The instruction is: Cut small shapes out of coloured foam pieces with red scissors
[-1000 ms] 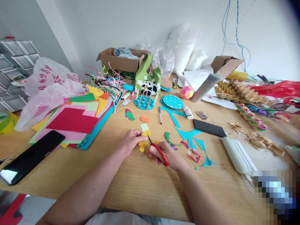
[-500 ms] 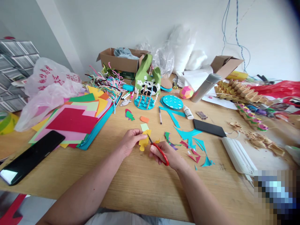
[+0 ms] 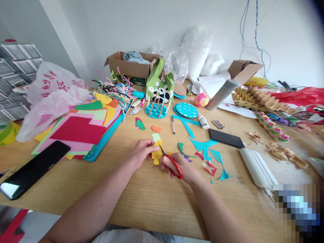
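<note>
Between the thumb and fingers of my left hand [image 3: 144,152] is a yellow paper piece [image 3: 157,156] with a curvy cut outline. My right hand [image 3: 181,167] is closed around the red handles of a pair of scissors [image 3: 174,164], whose blades meet the right edge of the yellow paper. Just beyond my hands lie a pale green paper piece [image 3: 156,137] and an orange paper piece [image 3: 156,128]. Fish-shaped paper cutouts [image 3: 140,124] rest further off to the left. Green, purple and red paper scraps [image 3: 207,165] are scattered right of the scissors.
Stacked coloured paper [image 3: 78,130] and a black phone [image 3: 35,168] lie to the left. Blue scraps [image 3: 202,144], a glue bottle [image 3: 203,121], a black power bank [image 3: 226,138] and a grey flask [image 3: 222,94] are to the right. A green panda bag [image 3: 159,84] stands behind.
The yellow paper has turned slightly in my left hand, its lower end swinging to the right. Both hands and the scissors stay nearly in place.
</note>
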Demonstrator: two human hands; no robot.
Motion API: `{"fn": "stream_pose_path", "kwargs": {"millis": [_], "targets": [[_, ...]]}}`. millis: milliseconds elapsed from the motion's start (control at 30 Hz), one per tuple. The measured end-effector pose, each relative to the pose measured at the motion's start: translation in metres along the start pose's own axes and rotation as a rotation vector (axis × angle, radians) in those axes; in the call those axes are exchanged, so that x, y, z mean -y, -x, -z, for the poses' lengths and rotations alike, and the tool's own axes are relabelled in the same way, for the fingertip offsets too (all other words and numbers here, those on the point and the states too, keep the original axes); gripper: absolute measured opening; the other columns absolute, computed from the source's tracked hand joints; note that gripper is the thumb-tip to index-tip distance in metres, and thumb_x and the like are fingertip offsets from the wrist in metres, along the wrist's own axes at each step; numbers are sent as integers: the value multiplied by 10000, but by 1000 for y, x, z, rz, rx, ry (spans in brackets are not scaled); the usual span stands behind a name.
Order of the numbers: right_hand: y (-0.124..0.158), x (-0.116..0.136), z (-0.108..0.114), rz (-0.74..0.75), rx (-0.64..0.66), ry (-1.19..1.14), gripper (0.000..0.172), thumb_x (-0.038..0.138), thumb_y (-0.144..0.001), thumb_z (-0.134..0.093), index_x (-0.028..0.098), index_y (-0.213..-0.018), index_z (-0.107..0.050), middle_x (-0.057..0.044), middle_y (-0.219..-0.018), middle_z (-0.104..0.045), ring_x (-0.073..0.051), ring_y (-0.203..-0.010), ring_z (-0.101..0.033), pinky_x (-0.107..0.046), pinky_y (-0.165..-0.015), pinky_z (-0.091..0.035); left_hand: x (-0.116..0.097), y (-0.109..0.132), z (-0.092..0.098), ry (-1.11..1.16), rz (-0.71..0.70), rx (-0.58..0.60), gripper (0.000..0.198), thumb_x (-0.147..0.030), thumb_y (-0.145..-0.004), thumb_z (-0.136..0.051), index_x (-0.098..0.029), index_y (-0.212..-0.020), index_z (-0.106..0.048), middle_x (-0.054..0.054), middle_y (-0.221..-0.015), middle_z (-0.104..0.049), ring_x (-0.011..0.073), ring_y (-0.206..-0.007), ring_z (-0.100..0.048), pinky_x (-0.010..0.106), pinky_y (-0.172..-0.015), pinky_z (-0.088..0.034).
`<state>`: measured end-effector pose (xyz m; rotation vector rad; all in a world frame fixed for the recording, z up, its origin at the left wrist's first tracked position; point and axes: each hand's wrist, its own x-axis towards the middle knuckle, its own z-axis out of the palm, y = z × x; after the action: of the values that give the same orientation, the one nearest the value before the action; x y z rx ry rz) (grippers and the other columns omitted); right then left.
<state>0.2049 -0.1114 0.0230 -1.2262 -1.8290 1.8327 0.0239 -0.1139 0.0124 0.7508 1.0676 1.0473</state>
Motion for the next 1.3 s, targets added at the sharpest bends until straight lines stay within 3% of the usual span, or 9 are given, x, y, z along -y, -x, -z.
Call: {"fn": "stream_pose_path", "kwargs": {"millis": [1300], "targets": [[-1,2,-1,-5,-12,0,663,809,-717,-559,148,-676,-581,1,-467,-520,-86,-394,-446,-203,-384,-289,0,1,0,-3,-1,53,245,-322,-558,-804,-135,-658,-681,9,-612,-645,107,-541,-538,250,-553,-405]]}}
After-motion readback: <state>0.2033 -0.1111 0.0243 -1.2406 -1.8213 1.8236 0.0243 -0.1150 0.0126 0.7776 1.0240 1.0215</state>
